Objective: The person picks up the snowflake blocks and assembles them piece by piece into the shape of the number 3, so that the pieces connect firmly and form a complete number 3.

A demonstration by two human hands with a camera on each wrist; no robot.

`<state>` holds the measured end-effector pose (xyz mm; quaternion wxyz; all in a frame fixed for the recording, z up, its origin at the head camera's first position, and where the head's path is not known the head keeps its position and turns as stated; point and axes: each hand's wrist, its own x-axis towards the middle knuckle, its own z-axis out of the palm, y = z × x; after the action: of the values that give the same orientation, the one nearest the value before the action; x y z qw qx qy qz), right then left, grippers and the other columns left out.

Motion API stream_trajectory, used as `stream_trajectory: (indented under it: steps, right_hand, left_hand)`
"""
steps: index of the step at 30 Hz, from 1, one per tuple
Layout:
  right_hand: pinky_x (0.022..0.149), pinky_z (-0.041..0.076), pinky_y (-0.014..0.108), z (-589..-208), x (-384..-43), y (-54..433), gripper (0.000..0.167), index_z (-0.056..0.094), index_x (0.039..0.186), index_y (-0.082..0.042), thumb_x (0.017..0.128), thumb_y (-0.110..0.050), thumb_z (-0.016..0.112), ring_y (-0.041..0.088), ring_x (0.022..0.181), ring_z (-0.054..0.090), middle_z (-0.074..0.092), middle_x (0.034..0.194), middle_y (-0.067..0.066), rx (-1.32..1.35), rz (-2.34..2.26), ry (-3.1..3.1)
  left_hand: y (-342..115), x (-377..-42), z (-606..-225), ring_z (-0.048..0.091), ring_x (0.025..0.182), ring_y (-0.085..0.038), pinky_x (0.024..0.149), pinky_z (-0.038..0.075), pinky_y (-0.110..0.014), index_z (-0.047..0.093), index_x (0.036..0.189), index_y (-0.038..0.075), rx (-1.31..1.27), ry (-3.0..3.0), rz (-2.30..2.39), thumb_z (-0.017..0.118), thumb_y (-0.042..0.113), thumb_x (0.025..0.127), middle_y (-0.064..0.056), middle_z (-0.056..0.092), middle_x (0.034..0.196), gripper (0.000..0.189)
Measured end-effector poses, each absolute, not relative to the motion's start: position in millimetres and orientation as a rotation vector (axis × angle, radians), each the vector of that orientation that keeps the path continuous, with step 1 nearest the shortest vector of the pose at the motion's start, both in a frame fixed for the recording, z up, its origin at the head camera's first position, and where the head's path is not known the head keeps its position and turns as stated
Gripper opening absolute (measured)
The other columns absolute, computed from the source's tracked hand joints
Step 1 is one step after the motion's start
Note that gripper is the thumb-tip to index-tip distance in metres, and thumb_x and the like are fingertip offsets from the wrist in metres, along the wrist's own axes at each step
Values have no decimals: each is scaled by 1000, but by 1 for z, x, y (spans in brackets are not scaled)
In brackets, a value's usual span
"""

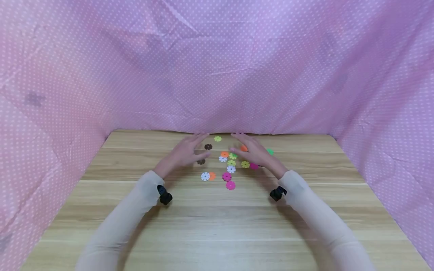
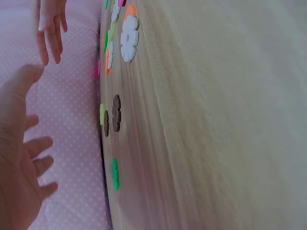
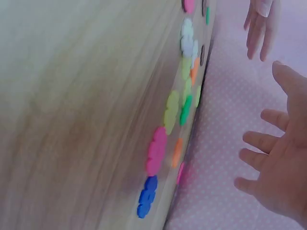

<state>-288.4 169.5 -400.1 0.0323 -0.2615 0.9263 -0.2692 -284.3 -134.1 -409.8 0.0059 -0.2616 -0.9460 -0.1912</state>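
Both hands hover over a scatter of flat, notched plastic discs on the wooden table. My left hand [image 1: 187, 151] has its fingers spread, near two brown discs [image 1: 208, 146], and holds nothing. My right hand [image 1: 252, 150] is likewise spread and empty, above an orange disc [image 1: 244, 148] and a magenta disc [image 1: 254, 166] that it partly covers. Between the hands lie white discs [image 1: 231, 169], yellow-green discs [image 1: 231, 163] and another orange disc [image 1: 224, 154]. In the left wrist view a green disc [image 2: 115, 174] lies below the left hand; a blue disc [image 3: 147, 197] shows in the right wrist view.
Pink dotted cloth [image 1: 220, 75] hangs behind the table [image 1: 217, 226] and along both sides. Two pink discs [image 1: 230, 185] lie nearest the front of the scatter, with a white disc [image 1: 205, 176] overlapping an orange one to their left. Each wrist wears a small black camera [image 1: 165, 196].
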Motion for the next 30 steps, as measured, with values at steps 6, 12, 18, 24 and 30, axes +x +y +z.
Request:
stream_trajectory:
  steps: [6,12,18,24,30]
  right_hand:
    - [119,36,61,-391,-277,167,64,44,154,-15,99,-38,67,35,146,43,47,157,11,-898,-1046,2657]
    - [92,59,44,-393,-266,162,47,61,136,0,94,-18,74,28,101,69,72,112,14,-1043,-1044,2525]
    - [68,55,22,-407,-263,159,31,68,121,1,91,-4,74,11,75,62,70,85,8,-1109,-1009,2416]
    - [61,45,18,-418,-260,154,25,73,115,-6,90,-9,77,9,69,53,65,79,3,-1093,-935,2354]
    - [61,42,18,-421,-258,149,27,74,117,-8,90,-12,78,8,69,49,61,77,0,-1067,-842,2395]
  left_hand:
    - [-137,-275,-404,58,132,-33,109,49,-56,35,159,29,-820,-2898,-1003,75,48,90,-11,55,150,82]
    - [-138,-272,-407,70,90,-20,83,62,-31,61,137,2,-958,-2874,-1324,86,20,82,-12,75,102,62]
    - [-140,-266,-416,65,83,-14,75,57,-26,69,128,7,-1084,-3074,-1312,89,21,79,0,72,92,55]
    - [-138,-261,-422,59,84,-14,74,54,-24,74,120,8,-1171,-3103,-1338,89,15,79,-3,69,94,44]
    - [-138,-260,-424,57,84,-13,73,53,-22,78,112,10,-1202,-3085,-1320,87,12,80,-5,68,95,33]
